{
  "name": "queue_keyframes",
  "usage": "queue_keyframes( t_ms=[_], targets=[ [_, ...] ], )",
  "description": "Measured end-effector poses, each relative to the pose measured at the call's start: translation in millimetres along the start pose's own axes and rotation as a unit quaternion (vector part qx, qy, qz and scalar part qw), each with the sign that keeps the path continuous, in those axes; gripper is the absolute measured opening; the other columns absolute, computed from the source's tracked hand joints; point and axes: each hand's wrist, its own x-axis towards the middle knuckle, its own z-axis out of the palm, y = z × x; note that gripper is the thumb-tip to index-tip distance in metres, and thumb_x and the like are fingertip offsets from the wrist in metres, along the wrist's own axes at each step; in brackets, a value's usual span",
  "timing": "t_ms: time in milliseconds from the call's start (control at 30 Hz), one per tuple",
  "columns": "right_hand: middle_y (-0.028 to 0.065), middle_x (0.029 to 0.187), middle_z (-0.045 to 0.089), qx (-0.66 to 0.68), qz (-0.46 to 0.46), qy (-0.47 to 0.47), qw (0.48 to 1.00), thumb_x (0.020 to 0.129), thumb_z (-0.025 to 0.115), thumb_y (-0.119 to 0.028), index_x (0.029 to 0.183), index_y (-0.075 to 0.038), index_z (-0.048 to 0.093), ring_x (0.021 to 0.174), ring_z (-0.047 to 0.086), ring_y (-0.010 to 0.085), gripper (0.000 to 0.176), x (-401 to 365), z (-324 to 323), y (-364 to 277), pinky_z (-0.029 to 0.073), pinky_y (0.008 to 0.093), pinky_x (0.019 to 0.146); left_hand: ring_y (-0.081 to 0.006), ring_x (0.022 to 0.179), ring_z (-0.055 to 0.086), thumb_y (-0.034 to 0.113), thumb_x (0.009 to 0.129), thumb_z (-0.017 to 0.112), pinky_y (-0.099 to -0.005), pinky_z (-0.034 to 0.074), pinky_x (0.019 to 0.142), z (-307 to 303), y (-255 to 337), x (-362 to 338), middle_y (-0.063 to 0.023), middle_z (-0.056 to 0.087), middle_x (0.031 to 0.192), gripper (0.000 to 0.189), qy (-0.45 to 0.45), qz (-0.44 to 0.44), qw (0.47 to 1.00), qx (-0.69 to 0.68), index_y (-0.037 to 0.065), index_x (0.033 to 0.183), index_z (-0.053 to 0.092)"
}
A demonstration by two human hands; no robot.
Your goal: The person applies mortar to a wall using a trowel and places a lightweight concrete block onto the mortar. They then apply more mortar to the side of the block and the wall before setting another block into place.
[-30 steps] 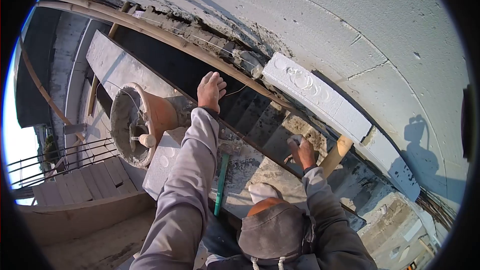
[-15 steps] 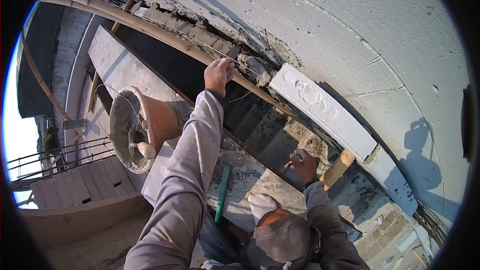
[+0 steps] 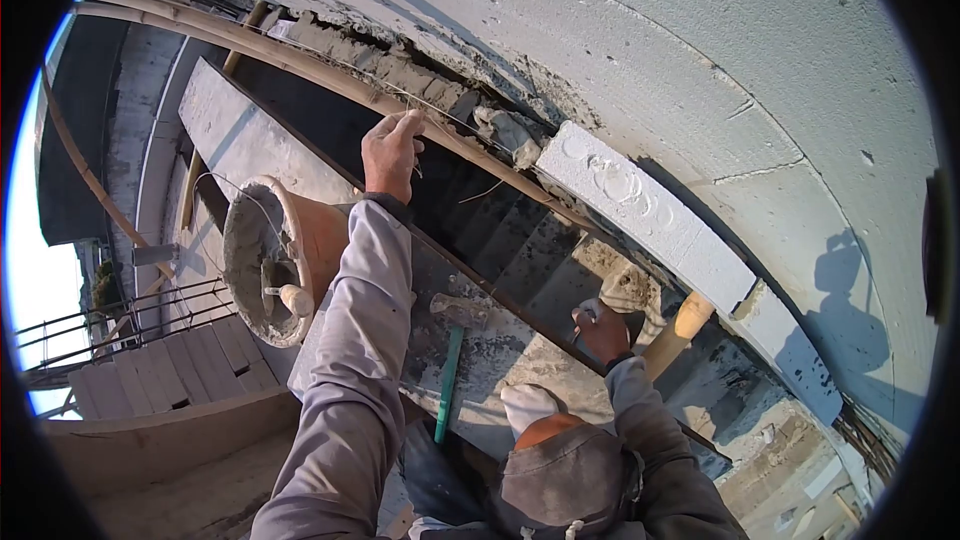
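Holding trowel: my right hand [image 3: 603, 328] was closed round the trowel [image 3: 628, 290], blade level, I judged so its mortar stayed put.
Hammer [image 3: 450, 360]: lay flat on a slab near that hand, handle toward me for easy pickup.
Bucket [image 3: 322, 232]: tipped on its side, mouth facing my reach.
Left hand [image 3: 392, 152]: raised, fingers pinched on the string line [image 3: 450, 112] beside the bamboo pole [image 3: 300, 60], probably to tension it.

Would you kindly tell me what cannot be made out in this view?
Head view, string: too thin to tell whether the left hand pinches it.
Head view, trowel: handle hidden inside the right hand, blade caked with mortar.
Head view, bucket: tool inside sunk in mortar, only its handle shows.
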Motion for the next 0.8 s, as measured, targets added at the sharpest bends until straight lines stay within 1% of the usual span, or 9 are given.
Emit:
queue_keyframes(
  t_ms=[67, 133, 300, 533, 600, 633, 667, 733, 800],
  targets=[
    [0.0216, 0.087, 0.067, -0.004, 0.013, -0.009, 1.000, 0.083, 0.063, -0.032, 0.095, -0.001, 0.065, 0.083, 0.065, 0.0362, 0.034, -3.8, -4.9, -12.4, 0.051, 0.0410, 0.073, -0.0049, 0.066, 0.053, 0.034, 0.091, 0.059, -0.0194, 0.039, 0.056, -0.4, 31.9, 8.8, 0.0018, 0.064, 0.087, 0.034, -0.081, -0.041, 0.995, -0.032, 0.005, 0.107, 0.066],
    [0.0233, 0.086, 0.066, -0.051, 0.013, 0.000, 0.999, 0.083, 0.062, -0.034, 0.095, 0.001, 0.064, 0.083, 0.065, 0.0372, 0.038, -8.4, -9.6, -23.8, 0.051, 0.0422, 0.073, -0.0075, 0.079, 0.061, 0.044, 0.095, 0.052, -0.0199, 0.042, 0.064, 11.8, 70.3, 12.1, -0.0032, 0.068, 0.102, 0.046, -0.103, -0.002, 0.994, -0.048, 0.003, 0.115, 0.063],
    [0.0247, 0.086, 0.066, -0.102, -0.012, 0.023, 0.994, 0.083, 0.062, -0.036, 0.095, 0.003, 0.063, 0.083, 0.065, 0.0380, 0.041, -6.4, 2.7, -5.2, 0.051, 0.0438, 0.074, -0.0136, 0.078, 0.064, 0.049, 0.093, 0.050, -0.0253, 0.045, 0.064, 12.8, 117.2, 13.3, -0.0081, 0.070, 0.091, 0.053, -0.106, 0.120, 0.986, 0.045, 0.001, 0.108, 0.067],
    [0.0216, 0.086, 0.067, -0.044, 0.004, 0.002, 0.999, 0.083, 0.062, -0.035, 0.098, 0.000, 0.064, 0.083, 0.065, 0.0380, 0.037, -8.1, 3.7, -0.7, 0.051, 0.0435, 0.072, -0.0084, 0.067, 0.059, 0.032, 0.093, 0.054, -0.0221, 0.046, 0.059, -0.2, -13.3, 15.2, -0.0007, 0.064, 0.086, 0.032, -0.020, -0.119, 0.992, 0.040, 0.007, 0.110, 0.065],
    [0.0222, 0.089, 0.067, -0.050, 0.020, -0.022, 0.998, 0.084, 0.062, -0.037, 0.103, 0.000, 0.063, 0.086, 0.064, 0.0375, 0.042, -7.5, 4.0, 3.5, 0.050, 0.0431, 0.074, -0.0085, 0.065, 0.058, 0.028, 0.093, 0.054, -0.0231, 0.046, 0.056, 8.7, -47.8, 10.9, -0.0013, 0.063, 0.084, 0.028, 0.011, -0.085, 0.995, 0.044, 0.007, 0.110, 0.065],
    [0.0228, 0.093, 0.066, -0.054, 0.035, -0.044, 0.997, 0.084, 0.062, -0.039, 0.109, 0.000, 0.062, 0.088, 0.064, 0.0371, 0.047, -7.8, 3.7, 4.9, 0.049, 0.0427, 0.076, -0.0165, 0.064, 0.063, 0.026, 0.090, 0.055, -0.0291, 0.049, 0.059, 10.9, -65.5, 19.5, -0.0075, 0.066, 0.080, 0.029, 0.011, -0.055, 0.997, 0.043, 0.005, 0.109, 0.065],
    [0.0228, 0.093, 0.066, -0.057, 0.036, -0.044, 0.997, 0.084, 0.062, -0.039, 0.109, 0.000, 0.062, 0.088, 0.064, 0.0371, 0.047, -9.1, 2.6, 3.8, 0.049, 0.0427, 0.076, -0.0165, 0.064, 0.063, 0.026, 0.090, 0.055, -0.0291, 0.049, 0.059, 11.7, -80.9, 30.5, -0.0075, 0.066, 0.080, 0.029, 0.012, -0.057, 0.997, 0.041, 0.005, 0.109, 0.065],
    [0.0229, 0.093, 0.066, -0.030, 0.032, -0.033, 0.999, 0.085, 0.061, -0.038, 0.108, 0.001, 0.062, 0.087, 0.064, 0.0381, 0.045, -13.4, -0.4, -0.5, 0.050, 0.0418, 0.075, -0.0270, 0.076, 0.068, 0.025, 0.086, 0.058, -0.0342, 0.052, 0.069, 16.0, -86.8, 42.3, -0.0155, 0.069, 0.089, 0.034, 0.011, 0.080, 0.972, 0.220, 0.013, 0.118, 0.062],
    [0.0230, 0.093, 0.066, -0.032, 0.011, -0.012, 0.999, 0.085, 0.061, -0.038, 0.106, 0.001, 0.063, 0.087, 0.064, 0.0386, 0.045, -11.9, 6.8, 13.6, 0.050, 0.0424, 0.075, -0.0334, 0.090, 0.066, 0.027, 0.085, 0.057, -0.0391, 0.052, 0.079, 20.5, -83.2, 53.9, -0.0197, 0.067, 0.098, 0.040, -0.008, 0.047, 0.960, 0.275, 0.022, 0.125, 0.058]
  ],
)
